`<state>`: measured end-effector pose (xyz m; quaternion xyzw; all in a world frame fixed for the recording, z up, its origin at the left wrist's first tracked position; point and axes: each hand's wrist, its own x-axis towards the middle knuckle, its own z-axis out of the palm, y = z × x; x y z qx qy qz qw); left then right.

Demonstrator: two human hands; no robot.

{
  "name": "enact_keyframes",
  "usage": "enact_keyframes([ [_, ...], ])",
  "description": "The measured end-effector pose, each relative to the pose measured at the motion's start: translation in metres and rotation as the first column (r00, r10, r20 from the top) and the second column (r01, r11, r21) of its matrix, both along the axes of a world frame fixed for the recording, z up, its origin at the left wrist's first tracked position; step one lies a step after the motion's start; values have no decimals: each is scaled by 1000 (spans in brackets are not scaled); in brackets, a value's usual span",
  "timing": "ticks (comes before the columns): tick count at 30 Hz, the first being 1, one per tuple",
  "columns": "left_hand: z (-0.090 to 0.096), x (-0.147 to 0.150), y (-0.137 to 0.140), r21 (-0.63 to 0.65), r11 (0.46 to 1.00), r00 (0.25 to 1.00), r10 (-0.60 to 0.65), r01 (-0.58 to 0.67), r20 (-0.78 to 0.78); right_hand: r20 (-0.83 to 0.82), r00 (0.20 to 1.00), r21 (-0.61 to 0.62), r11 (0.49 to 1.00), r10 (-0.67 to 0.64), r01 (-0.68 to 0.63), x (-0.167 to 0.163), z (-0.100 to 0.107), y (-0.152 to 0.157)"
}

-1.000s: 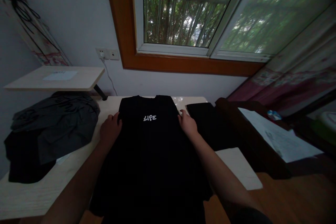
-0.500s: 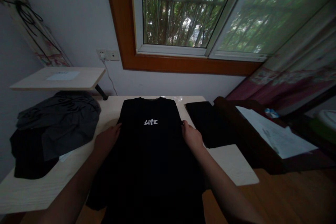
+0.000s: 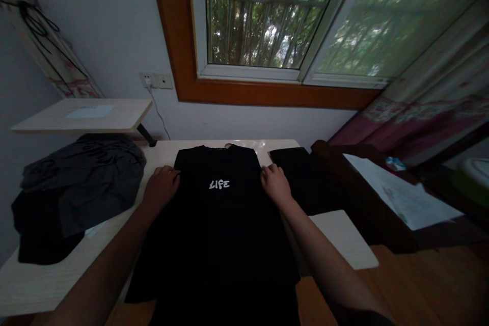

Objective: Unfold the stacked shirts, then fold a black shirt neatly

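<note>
A black T-shirt [image 3: 217,224] with small white lettering lies spread over the table, its neckline at the far side and its lower part hanging over the near edge. My left hand [image 3: 162,183] grips the shirt's left edge, fingers curled onto the cloth. Across from it, my right hand [image 3: 275,182] pinches the right edge at about the same height. Both hands are level with the lettering or slightly beyond it. The fingertips are partly hidden against the dark fabric.
On the left of the table [image 3: 49,285], a heap of grey and black clothes [image 3: 95,178] sits under a small raised shelf [image 3: 84,114]. Folded black cloth [image 3: 301,178] lies at the right. Beyond it, white paper [image 3: 405,193] rests on a dark surface. A window stands behind.
Both hands have shifted a little away from me along the shirt's edges. The lettering and neckline sit slightly nearer to me than before.
</note>
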<state>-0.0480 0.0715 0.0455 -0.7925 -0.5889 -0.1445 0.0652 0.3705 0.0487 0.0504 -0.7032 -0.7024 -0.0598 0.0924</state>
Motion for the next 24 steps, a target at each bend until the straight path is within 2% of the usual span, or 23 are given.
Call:
enact_keyframes([
  [2, -5, 7, 23, -4, 1000, 996, 4, -4, 88, -72, 997, 11, 1000, -2, 3, -3, -3, 23],
  [5, -12, 15, 57, -48, 991, 966, 133, -125, 222, -179, 983, 35, 998, -50, 57, -6, -9, 57],
  [8, -17, 17, 84, -122, 965, 932, 255, -231, 259, -279, 954, 4, 993, -109, 115, -7, -14, 85],
  [11, -21, 14, 106, -157, 945, 913, 319, -286, 257, -323, 939, -11, 993, -115, 118, -3, -18, 109],
  [17, -27, 7, 134, -241, 924, 905, 353, -297, 237, -374, 924, -78, 995, -80, 55, 5, -21, 144],
  [24, -28, 8, 148, -288, 904, 895, 386, -317, 225, -376, 918, -208, 977, -126, 49, 4, -24, 165],
])
